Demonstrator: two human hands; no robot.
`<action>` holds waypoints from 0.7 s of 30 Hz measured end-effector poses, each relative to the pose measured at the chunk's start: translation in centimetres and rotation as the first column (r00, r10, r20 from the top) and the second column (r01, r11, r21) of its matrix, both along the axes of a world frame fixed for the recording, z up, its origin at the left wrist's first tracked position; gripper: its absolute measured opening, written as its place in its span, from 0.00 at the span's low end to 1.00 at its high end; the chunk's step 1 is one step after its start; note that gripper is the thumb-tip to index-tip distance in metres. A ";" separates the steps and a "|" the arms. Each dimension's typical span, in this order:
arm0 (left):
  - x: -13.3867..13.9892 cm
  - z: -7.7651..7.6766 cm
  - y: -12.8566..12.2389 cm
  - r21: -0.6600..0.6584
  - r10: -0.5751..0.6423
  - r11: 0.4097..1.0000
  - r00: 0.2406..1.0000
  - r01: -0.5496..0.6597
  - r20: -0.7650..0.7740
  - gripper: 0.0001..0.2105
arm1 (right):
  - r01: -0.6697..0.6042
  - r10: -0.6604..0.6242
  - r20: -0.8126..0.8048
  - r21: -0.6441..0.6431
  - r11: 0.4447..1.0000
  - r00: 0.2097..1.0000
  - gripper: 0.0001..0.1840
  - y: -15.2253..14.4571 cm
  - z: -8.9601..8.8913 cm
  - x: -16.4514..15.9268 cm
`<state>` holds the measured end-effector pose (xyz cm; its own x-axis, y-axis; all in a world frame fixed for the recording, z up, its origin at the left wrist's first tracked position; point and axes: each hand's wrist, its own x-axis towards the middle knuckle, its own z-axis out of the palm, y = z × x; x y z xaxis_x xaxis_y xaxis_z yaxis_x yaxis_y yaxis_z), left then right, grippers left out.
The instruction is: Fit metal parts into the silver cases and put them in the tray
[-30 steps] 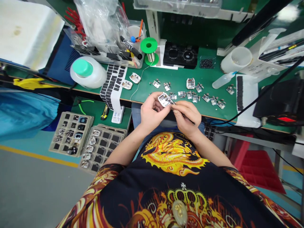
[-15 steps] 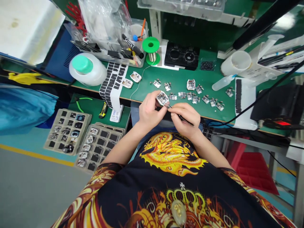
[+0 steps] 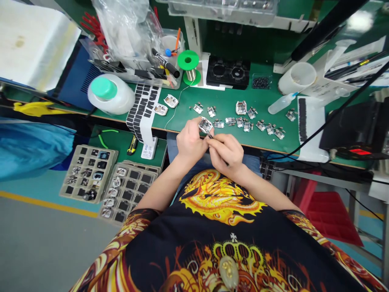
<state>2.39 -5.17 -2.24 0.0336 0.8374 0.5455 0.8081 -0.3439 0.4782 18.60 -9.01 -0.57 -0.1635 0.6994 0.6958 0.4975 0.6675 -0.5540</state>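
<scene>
My left hand (image 3: pixel 191 142) is closed around a small silver watch case (image 3: pixel 206 125) with electronic parts inside, held over the bench's front edge. My right hand (image 3: pixel 226 152) pinches dark tweezers (image 3: pixel 210 136), whose tip reaches the case's lower edge; most of their shaft is hidden by my fingers. Beyond my hands, several small circuit modules (image 3: pixel 230 121) lie scattered on the green bench. Another silver case (image 3: pixel 241 107) stands among them. Two more open cases (image 3: pixel 171 101) lie to the left, near a thin wire.
A green solder spool (image 3: pixel 188 61) stands behind, with a white bottle (image 3: pixel 111 94) to its left. Sheets of black stickers (image 3: pixel 142 105) hang over the bench edge. Compartment trays (image 3: pixel 88 172) sit lower left. A dropper bottle (image 3: pixel 282 104) and black cables are at right.
My right hand has moved left and closer to my left hand, and the tweezers now show less of their length. The view has shifted slightly.
</scene>
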 end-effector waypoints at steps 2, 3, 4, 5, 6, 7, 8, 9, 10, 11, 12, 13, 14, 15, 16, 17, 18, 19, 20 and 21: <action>0.0 0.1 0.3 -0.021 0.016 1.000 0.999 -0.016 0.032 0.22 | 0.001 -0.005 0.051 0.065 0.998 0.999 0.19 0.1 -0.6 0.0; -0.1 0.3 0.4 -0.041 0.023 0.999 0.998 -0.021 0.059 0.22 | 0.009 -0.016 0.065 0.100 0.995 0.998 0.20 0.2 -0.8 0.0; 0.0 0.4 0.4 -0.072 0.031 0.997 0.995 -0.025 0.091 0.23 | 0.020 -0.030 0.073 0.133 0.991 0.997 0.21 0.3 -0.9 0.0; 0.0 0.5 0.4 -0.110 0.037 0.994 0.991 -0.023 0.127 0.23 | 0.025 -0.038 0.079 0.161 0.987 0.996 0.21 0.4 -1.0 0.1; 0.1 0.7 0.5 -0.147 0.040 0.989 0.986 -0.016 0.164 0.23 | 0.026 -0.041 0.083 0.179 0.983 0.996 0.21 0.5 -1.1 0.2; 0.1 0.8 0.4 -0.177 0.041 0.984 0.980 -0.006 0.196 0.22 | 0.025 -0.040 0.082 0.182 0.983 0.996 0.21 0.5 -1.0 0.3; 0.2 0.9 0.4 -0.199 0.042 0.980 0.975 0.003 0.219 0.21 | 0.025 -0.036 0.070 0.165 0.986 0.997 0.20 0.5 -0.9 0.4; 0.2 1.0 0.4 -0.210 0.041 0.978 0.972 0.009 0.231 0.21 | 0.025 -0.031 0.049 0.127 0.992 0.998 0.18 0.4 -0.7 0.4; 0.2 1.1 0.3 -0.213 0.039 0.977 0.972 0.011 0.232 0.21 | 0.025 -0.027 0.017 0.077 0.997 1.000 0.17 0.4 -0.4 0.5; 0.2 1.1 0.3 -0.209 0.038 0.978 0.974 0.010 0.223 0.20 | 0.025 -0.024 -0.022 0.025 0.999 0.999 0.15 0.3 -0.2 0.6; 0.2 1.1 0.2 -0.204 0.037 0.979 0.978 0.006 0.207 0.20 | 0.022 -0.023 -0.064 -0.017 1.000 0.998 0.14 0.3 0.0 0.6; 0.2 1.1 0.2 -0.198 0.035 0.980 0.982 0.003 0.187 0.20 | 0.016 -0.021 -0.103 -0.046 0.999 0.994 0.13 0.2 0.2 0.5; 0.2 1.0 0.2 -0.188 0.032 0.982 0.986 0.000 0.166 0.20 | 0.010 -0.018 -0.137 -0.058 0.998 0.990 0.13 0.2 0.4 0.5; 0.1 1.0 0.1 -0.176 0.028 0.984 0.989 -0.002 0.146 0.20 | 0.003 -0.013 -0.162 -0.061 0.998 0.987 0.12 0.2 0.5 0.5; 0.1 0.9 0.1 -0.163 0.024 0.987 0.992 -0.003 0.127 0.20 | 0.000 -0.011 -0.178 -0.060 0.998 0.984 0.12 0.2 0.5 0.4; 0.1 0.9 0.1 -0.151 0.018 0.989 0.994 -0.001 0.111 0.20 | 0.001 -0.011 -0.184 -0.059 0.998 0.983 0.11 0.3 0.5 0.4; 0.1 0.8 0.0 -0.139 0.012 0.990 0.995 0.002 0.100 0.20 | 0.004 -0.014 -0.179 -0.060 0.998 0.984 0.11 0.3 0.4 0.3; 0.1 0.8 0.0 -0.133 0.006 0.991 0.996 0.007 0.093 0.21 | 0.008 -0.018 -0.163 -0.062 0.998 0.986 0.11 0.4 0.3 0.3; 0.1 0.9 0.0 -0.134 -0.001 0.991 0.996 0.013 0.089 0.20 | 0.014 -0.023 -0.136 -0.062 0.998 0.990 0.11 0.4 0.2 0.4; 0.2 0.9 -0.1 -0.139 -0.006 0.990 0.996 0.018 0.087 0.20 | 0.021 -0.027 -0.101 -0.058 0.998 0.995 0.12 0.5 0.0 0.4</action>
<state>2.60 -5.26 -1.32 0.0021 0.9054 0.4246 0.7581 -0.2783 0.5898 19.02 -8.49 -0.56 -0.0767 0.7413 0.6668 0.4519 0.6220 -0.6395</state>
